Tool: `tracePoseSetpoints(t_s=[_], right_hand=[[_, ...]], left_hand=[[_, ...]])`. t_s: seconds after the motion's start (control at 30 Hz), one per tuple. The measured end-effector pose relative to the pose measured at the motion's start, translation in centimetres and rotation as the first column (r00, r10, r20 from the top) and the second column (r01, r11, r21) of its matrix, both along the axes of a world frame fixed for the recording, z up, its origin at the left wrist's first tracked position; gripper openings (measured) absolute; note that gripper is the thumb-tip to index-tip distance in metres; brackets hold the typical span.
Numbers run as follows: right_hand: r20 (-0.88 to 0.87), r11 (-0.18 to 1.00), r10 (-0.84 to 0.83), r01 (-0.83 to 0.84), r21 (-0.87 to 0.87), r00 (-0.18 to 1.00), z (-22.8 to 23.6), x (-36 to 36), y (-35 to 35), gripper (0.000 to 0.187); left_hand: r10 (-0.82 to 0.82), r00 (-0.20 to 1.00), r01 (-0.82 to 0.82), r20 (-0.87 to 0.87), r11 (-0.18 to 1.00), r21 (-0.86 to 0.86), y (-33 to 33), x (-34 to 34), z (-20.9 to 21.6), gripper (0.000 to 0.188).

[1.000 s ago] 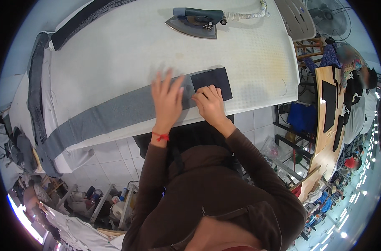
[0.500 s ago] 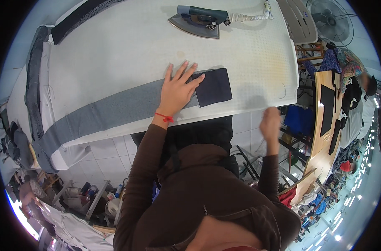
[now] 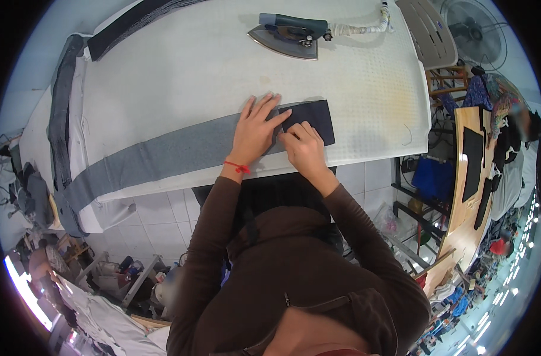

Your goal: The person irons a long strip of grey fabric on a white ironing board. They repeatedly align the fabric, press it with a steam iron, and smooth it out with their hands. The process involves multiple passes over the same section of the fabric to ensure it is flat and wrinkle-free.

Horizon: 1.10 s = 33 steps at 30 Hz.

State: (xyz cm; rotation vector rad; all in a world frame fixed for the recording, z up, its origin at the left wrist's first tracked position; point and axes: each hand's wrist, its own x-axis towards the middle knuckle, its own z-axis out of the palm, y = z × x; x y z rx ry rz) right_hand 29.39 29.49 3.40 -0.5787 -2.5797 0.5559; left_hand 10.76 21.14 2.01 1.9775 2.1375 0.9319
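Observation:
A long grey fabric strip (image 3: 169,149) lies along the near edge of a white padded ironing table (image 3: 181,89). Its right end carries a dark navy fabric piece (image 3: 317,118). My left hand (image 3: 255,135), with a red string at the wrist, rests flat on the strip, fingers spread, thumb reaching the dark piece's left edge. Close beside it, my right hand (image 3: 307,153) has its fingers curled and pinched at the lower left of the dark piece, where it meets the grey cloth. What is between those fingertips is hidden.
An iron (image 3: 294,28) with a wrapped hose lies at the far side. More dark fabric (image 3: 125,29) is at the far left, and folded grey cloth (image 3: 61,118) hangs over the left edge. A wooden table (image 3: 460,204) with dark pieces and a fan (image 3: 472,32) stand right.
My right hand has come from beyond the table's near right edge onto the dark piece, beside my left hand. The left hand stays flat on the strip. The whole view has shifted slightly.

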Motion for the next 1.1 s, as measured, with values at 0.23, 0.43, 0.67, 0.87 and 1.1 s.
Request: tracePoseSetpoints(t_s=[0.23,0.43,0.67,0.87,1.1], right_hand=[[-0.001,0.976,0.154,-0.152,-0.159,0.988,5.5,4.3,-1.8,0.01],[0.654,0.872,-0.473,0.421,0.251,0.59,5.5,24.9,5.8,0.015],[0.104,0.847,-0.428,0.439,-0.301,0.898,6.0,12.8,3.7,0.02],[0.133,0.966,-0.258,0.255,0.043,0.957,0.2,-1.0,-1.7,0.029],[0.049,0.921,-0.35,0.353,-0.164,0.935,1.9,3.5,4.2,0.02]], left_hand=[[0.03,0.998,-0.029,-0.048,0.999,0.013,0.3,0.0,-0.4,0.05],[0.036,0.999,-0.035,-0.03,0.999,0.036,0.0,0.0,-0.3,0.053],[0.13,0.971,-0.154,0.199,0.982,0.112,0.1,-0.4,-0.7,0.072],[0.168,0.95,-0.208,0.262,0.969,0.133,0.2,-0.5,-0.7,0.069],[0.201,0.974,-0.21,0.102,0.974,0.084,0.3,0.2,-0.6,0.06]])
